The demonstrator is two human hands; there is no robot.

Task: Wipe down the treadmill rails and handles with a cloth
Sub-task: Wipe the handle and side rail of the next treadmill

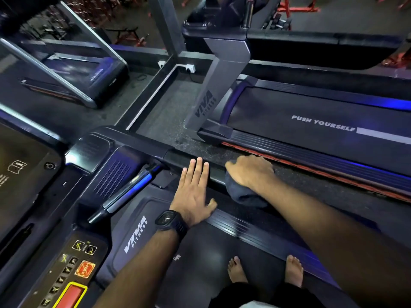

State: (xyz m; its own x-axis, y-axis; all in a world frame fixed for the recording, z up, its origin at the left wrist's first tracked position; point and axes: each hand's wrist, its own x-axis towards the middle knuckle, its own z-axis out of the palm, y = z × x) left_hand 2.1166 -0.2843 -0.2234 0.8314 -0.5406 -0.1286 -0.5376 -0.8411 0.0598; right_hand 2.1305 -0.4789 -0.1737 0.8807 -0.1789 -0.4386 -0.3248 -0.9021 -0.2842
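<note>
I stand barefoot on a black treadmill. Its right handrail (178,155) runs from the console toward the right. My left hand (193,190), with a black watch on the wrist, lies flat with straight fingers on this rail. Just to its right, my right hand (250,171) grips a bunched dark grey cloth (243,192) and presses it on the same rail. A short pulse-grip handle (129,192) with a blue glint juts out below the console, left of my left hand.
The console (73,263) with a red stop button and a dark screen fills the lower left. A second treadmill (311,125) marked "PUSH YOURSELF" stands parallel on the right across a narrow strip of speckled floor (169,121). A third machine (73,70) is at the upper left.
</note>
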